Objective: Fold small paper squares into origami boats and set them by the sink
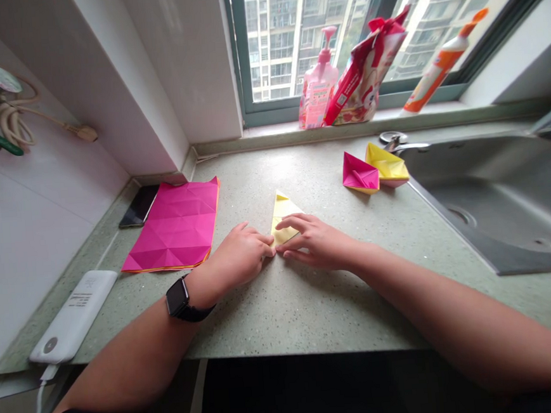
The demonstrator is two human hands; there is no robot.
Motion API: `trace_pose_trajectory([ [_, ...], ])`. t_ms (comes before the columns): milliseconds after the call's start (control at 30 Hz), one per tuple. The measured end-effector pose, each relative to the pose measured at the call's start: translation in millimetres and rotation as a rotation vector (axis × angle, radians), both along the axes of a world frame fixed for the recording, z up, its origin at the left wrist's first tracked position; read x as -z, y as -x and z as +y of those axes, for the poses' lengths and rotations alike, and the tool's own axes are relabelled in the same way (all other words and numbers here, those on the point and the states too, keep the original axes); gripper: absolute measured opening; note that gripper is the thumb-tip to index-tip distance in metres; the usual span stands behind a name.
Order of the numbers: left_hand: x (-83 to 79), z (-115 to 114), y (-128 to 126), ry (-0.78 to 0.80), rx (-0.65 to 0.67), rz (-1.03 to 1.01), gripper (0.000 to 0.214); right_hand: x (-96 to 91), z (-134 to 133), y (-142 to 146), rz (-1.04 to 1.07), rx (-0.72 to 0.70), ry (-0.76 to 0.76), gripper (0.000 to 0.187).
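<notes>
A small yellow folded paper triangle (283,213) lies on the green speckled counter (302,300). My left hand (238,255), with a black watch on its wrist, is curled and pinches the triangle's near corner. My right hand (314,241) lies over the triangle's lower right part, fingers pressed together on it. The fingertips of both hands meet at the paper's near edge, which they hide.
A creased pink paper sheet (176,226) lies left, with a dark phone (138,206) behind it and a white power bank (72,318) near the front edge. A pink paper boat (359,174) and a yellow paper boat (386,163) sit beside the steel sink (504,207). Bottles and a red bag stand on the windowsill.
</notes>
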State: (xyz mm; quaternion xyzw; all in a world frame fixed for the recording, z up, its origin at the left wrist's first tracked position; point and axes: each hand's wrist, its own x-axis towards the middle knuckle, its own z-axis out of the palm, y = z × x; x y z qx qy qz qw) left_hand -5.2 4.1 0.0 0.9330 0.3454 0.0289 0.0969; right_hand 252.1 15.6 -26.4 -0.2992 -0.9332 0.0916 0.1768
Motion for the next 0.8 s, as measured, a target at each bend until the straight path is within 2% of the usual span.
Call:
trace_pose_trajectory([
  [367, 0.2, 9.1, 11.0, 0.012, 0.038, 0.015, 0.044, -5.7, 10.0, -12.3, -0.03, 0.178, 0.053, 0.017],
  [667, -3.4, 14.3, 18.8, 0.037, 0.11, -0.015, 0.052, -0.6, 16.5, -16.5, 0.02, 0.175, 0.142, 0.02],
  [800, -2.4, 13.8, 15.9, 0.003, 0.094, -0.112, 0.04, 0.8, 17.7, -17.3, 0.029, 0.157, 0.159, 0.021],
])
